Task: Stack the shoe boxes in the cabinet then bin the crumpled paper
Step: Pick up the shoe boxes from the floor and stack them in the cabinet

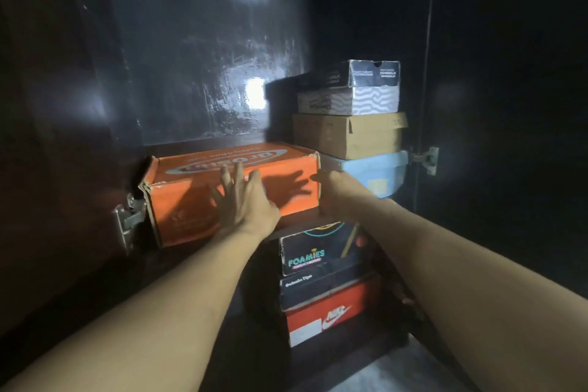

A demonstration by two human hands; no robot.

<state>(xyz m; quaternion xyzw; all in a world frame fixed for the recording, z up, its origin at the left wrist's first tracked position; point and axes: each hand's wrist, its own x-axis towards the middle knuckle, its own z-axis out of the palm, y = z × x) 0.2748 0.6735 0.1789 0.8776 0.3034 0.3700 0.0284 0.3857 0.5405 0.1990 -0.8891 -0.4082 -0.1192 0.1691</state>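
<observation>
Fingers (234, 173) of your left hand (246, 200) are spread flat against the front face of the orange shoe box (229, 191), gripping nothing, which reads as a push to seat it on the upper cabinet shelf (197, 141), while your right hand (334, 189) cups the box's corner at 3 o'clock, its fingertips out of sight, so I cannot tell how far it is closed. Beyond that at 2 o'clock stands a stack of four boxes (350, 134), at 6 o'clock three more sit below (318, 289); darkness swallows the cabinet sides, and no crumpled paper or bin shows
</observation>
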